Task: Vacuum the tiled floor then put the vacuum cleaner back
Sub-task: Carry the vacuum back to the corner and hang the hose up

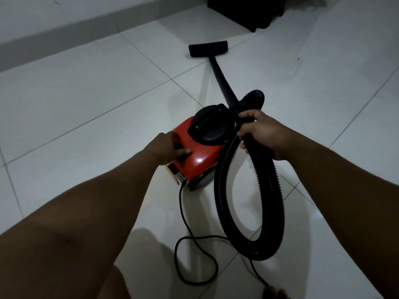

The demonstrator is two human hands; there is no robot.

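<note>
While the left hand [170,147] is pressing on the red vacuum cleaner [196,152] body with its thumb laid out, the right hand [262,132] is gripping the hose [267,190]. Nozzle [208,49] is lying on the tiled floor [86,104]; whether vacuuming is starting or ending cannot be told; putting back is pending.
</note>
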